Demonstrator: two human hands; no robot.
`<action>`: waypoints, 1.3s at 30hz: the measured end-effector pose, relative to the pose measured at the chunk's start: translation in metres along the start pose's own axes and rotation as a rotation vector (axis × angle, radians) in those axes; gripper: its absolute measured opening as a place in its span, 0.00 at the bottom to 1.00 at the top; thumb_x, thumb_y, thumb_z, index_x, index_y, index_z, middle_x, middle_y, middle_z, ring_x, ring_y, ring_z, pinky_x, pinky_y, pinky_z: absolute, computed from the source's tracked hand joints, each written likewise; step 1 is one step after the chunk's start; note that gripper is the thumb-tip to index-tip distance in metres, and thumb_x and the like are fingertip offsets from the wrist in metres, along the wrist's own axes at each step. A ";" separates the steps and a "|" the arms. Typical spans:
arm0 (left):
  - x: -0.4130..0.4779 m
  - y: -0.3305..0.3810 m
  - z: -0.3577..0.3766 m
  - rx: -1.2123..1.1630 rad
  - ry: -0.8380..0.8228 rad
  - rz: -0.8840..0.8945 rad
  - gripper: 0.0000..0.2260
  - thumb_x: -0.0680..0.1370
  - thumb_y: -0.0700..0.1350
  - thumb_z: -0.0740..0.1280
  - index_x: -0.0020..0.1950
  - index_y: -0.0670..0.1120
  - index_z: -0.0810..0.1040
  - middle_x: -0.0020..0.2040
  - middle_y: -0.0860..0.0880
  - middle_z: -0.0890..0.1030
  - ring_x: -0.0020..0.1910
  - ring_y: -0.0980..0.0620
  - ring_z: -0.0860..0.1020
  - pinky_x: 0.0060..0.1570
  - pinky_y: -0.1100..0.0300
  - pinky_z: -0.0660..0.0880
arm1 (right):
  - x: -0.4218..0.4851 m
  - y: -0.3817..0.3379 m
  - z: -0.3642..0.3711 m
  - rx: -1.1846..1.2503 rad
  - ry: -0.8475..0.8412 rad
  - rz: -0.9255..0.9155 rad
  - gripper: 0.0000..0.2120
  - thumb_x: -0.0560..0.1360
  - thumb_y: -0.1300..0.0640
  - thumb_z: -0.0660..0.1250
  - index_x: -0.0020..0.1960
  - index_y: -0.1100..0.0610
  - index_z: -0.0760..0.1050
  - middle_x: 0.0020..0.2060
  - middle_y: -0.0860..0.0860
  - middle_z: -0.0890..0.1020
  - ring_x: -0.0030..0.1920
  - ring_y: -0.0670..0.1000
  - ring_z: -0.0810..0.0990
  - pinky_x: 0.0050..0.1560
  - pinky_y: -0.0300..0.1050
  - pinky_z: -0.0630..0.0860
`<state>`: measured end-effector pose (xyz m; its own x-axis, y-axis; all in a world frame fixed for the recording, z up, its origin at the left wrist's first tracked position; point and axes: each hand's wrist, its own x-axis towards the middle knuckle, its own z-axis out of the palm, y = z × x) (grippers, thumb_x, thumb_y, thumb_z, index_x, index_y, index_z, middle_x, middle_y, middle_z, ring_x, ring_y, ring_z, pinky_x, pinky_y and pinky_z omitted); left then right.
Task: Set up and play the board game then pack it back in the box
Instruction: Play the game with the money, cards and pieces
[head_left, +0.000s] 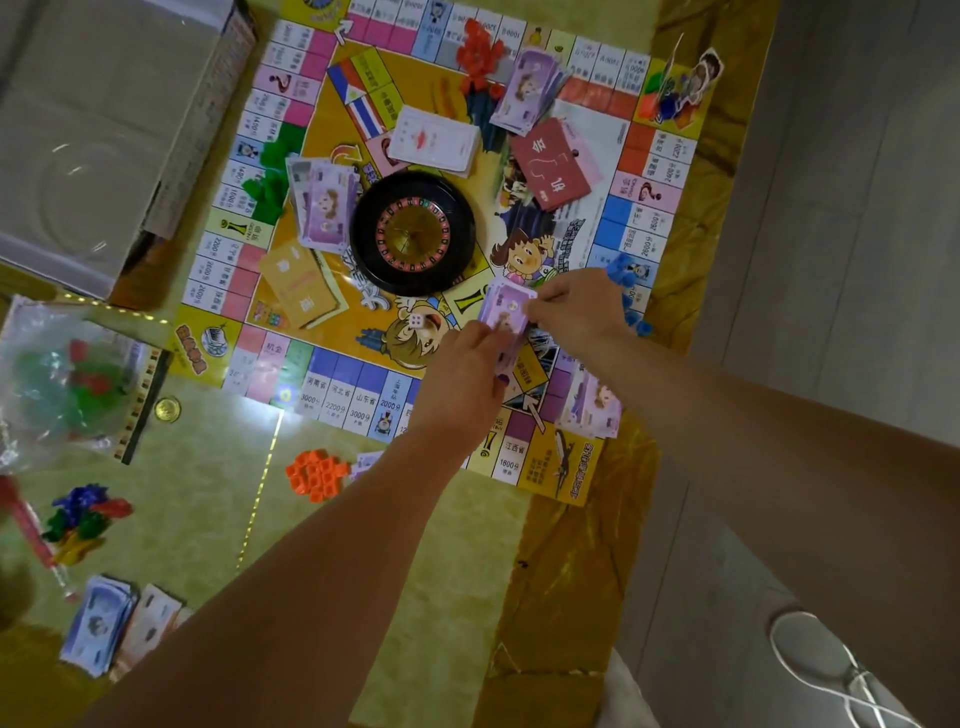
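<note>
Item: wad of purple banknotes (506, 306), held by you in both hands low over the board (337, 374). Grip: your left hand (462, 364) pinches the near end of the wad with curled fingers, and your right hand (576, 306) pinches the far right edge between thumb and fingertips; neither hand is free. Probable reason for the two-handed hold: one hand steadies the wad while the other peels or squares notes, which suits counting out a share. Just nearer you and to the right of the grip: a second pile of notes (592, 400) on the board's corner. Just left of the grip: a white die (415, 321). Just beyond and left: the roulette wheel (413, 231), central so every side can reach it. Right of the right hand, close by: blue houses (621, 267). Far beyond the grip: a red card deck (553, 163), a white card deck (434, 137) and another pile of notes (530, 88). Well left: a yellow card deck (301, 283), and farther off the box (104, 130). Status, as a judgement: money is spread in piles round the board, so this looks like dealing or mid-play; packing has not begun.
</note>
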<state>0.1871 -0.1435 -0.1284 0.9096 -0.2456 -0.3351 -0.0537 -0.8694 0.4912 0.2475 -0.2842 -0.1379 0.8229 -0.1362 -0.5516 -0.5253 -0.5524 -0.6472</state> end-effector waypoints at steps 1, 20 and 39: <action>0.002 0.001 0.002 0.027 -0.017 -0.019 0.20 0.73 0.33 0.63 0.66 0.42 0.75 0.59 0.43 0.74 0.56 0.43 0.71 0.53 0.56 0.68 | 0.001 0.003 0.002 -0.016 0.028 -0.014 0.08 0.74 0.61 0.70 0.52 0.60 0.81 0.46 0.53 0.83 0.47 0.50 0.80 0.50 0.45 0.77; -0.080 -0.035 -0.026 -0.088 0.007 -0.151 0.12 0.79 0.38 0.59 0.55 0.45 0.81 0.52 0.44 0.77 0.51 0.46 0.76 0.45 0.58 0.71 | -0.108 0.009 0.033 -0.090 -0.173 -0.163 0.12 0.80 0.62 0.61 0.60 0.55 0.76 0.43 0.50 0.77 0.32 0.47 0.73 0.33 0.38 0.69; -0.352 -0.182 0.025 -0.144 -0.135 -0.355 0.04 0.79 0.45 0.64 0.51 0.46 0.77 0.44 0.48 0.80 0.39 0.49 0.77 0.36 0.58 0.69 | -0.350 0.066 0.258 -0.601 -0.098 -0.268 0.33 0.69 0.46 0.73 0.69 0.53 0.66 0.65 0.52 0.69 0.64 0.54 0.68 0.56 0.47 0.72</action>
<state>-0.1334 0.0904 -0.1205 0.7982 -0.0035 -0.6024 0.3210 -0.8438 0.4302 -0.1309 -0.0609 -0.1231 0.8698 0.1293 -0.4761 -0.0700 -0.9229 -0.3785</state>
